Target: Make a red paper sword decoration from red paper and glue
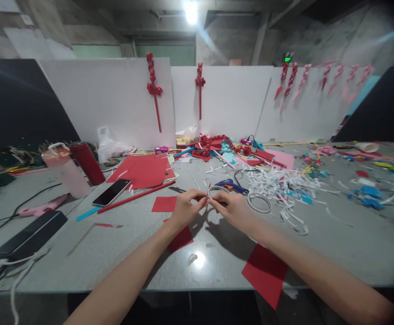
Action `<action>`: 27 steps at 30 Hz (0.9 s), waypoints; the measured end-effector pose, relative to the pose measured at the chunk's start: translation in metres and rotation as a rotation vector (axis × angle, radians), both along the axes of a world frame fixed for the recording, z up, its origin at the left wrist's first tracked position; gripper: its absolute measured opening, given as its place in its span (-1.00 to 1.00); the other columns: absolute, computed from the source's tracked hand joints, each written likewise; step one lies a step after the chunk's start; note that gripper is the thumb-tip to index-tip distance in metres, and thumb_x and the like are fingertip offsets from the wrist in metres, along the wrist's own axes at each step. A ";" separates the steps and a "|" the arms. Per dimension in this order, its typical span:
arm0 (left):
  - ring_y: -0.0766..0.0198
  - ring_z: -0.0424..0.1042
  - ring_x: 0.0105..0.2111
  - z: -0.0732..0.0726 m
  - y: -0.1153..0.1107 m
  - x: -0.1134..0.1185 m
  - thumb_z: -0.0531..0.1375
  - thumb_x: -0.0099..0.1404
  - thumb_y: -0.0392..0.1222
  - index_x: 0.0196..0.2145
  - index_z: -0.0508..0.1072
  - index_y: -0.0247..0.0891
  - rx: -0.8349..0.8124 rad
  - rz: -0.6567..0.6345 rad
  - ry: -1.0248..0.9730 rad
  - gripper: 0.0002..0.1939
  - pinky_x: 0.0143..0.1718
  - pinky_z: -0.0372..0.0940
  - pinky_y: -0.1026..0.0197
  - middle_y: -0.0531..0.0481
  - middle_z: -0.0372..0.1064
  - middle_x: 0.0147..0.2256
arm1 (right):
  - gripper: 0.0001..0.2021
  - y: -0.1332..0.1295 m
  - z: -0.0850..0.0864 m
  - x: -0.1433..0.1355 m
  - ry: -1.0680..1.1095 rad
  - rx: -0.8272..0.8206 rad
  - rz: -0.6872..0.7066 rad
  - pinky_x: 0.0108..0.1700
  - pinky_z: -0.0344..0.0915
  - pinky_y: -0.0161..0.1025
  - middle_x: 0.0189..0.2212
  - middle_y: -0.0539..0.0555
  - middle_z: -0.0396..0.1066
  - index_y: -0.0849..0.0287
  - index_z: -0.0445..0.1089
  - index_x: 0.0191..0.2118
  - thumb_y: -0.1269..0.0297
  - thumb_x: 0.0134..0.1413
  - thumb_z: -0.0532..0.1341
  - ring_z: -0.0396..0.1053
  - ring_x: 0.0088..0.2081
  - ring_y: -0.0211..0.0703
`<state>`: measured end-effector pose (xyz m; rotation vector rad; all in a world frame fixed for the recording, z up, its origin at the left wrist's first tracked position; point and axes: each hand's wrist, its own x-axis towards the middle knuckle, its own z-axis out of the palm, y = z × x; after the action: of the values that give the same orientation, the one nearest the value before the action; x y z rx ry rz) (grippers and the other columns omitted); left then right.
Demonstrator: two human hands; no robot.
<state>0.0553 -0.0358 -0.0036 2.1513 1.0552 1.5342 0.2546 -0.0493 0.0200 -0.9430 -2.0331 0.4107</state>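
Observation:
Above the middle of the table, my left hand and my right hand meet fingertip to fingertip. Between them is a thin white ring, upright and partly hidden by my right fingers. My right thumb and fingers are closed on it. My left thumb and forefinger pinch at its left edge, where a tiny bit of red shows, too small to name. Just behind my hands lies a blue glue gun. A second white ring rests to the right. Red paper pieces lie beneath my left wrist.
A phone, a red stick and red sheets lie left. Bottles, a pink glue gun and a black box stand farther left. White paper strips heap up right. A red square overhangs the front edge.

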 end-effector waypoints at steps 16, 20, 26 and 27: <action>0.24 0.56 -0.29 0.003 -0.003 0.000 0.25 0.35 -0.25 -0.26 0.60 -0.22 0.009 -0.005 0.024 -0.90 -0.21 0.40 0.22 -0.04 0.60 -0.29 | -0.74 0.001 0.001 0.000 -0.005 -0.004 -0.016 -0.41 0.33 -0.27 -0.47 -0.01 0.53 0.11 0.49 -0.32 0.09 0.35 0.21 0.46 -0.49 -0.20; 0.24 0.55 -0.31 0.005 -0.004 0.001 0.25 0.34 -0.26 -0.27 0.60 -0.22 0.006 -0.011 0.018 -0.90 -0.23 0.39 0.23 -0.03 0.60 -0.30 | -0.75 0.002 0.000 0.001 -0.042 0.050 -0.043 -0.39 0.32 -0.25 -0.46 0.00 0.52 0.10 0.47 -0.34 0.11 0.35 0.22 0.46 -0.47 -0.18; 0.25 0.54 -0.29 0.005 -0.004 0.000 0.25 0.34 -0.30 -0.27 0.59 -0.22 0.018 -0.026 0.035 -0.91 -0.20 0.37 0.22 -0.02 0.60 -0.29 | -0.78 0.005 -0.004 0.002 -0.134 0.132 -0.071 -0.36 0.31 -0.23 -0.46 0.01 0.50 0.09 0.44 -0.31 0.14 0.37 0.20 0.45 -0.42 -0.14; 0.25 0.54 -0.28 0.005 -0.003 0.000 0.26 0.34 -0.30 -0.26 0.59 -0.21 0.024 -0.029 0.040 -0.91 -0.19 0.37 0.22 -0.02 0.59 -0.28 | -0.78 0.006 -0.005 0.003 -0.155 0.153 -0.081 -0.35 0.31 -0.23 -0.46 0.02 0.49 0.09 0.44 -0.31 0.14 0.37 0.19 0.44 -0.41 -0.13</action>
<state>0.0557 -0.0392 0.0017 2.2120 1.0180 1.5050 0.2574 -0.0436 0.0149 -0.9841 -2.1236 0.1394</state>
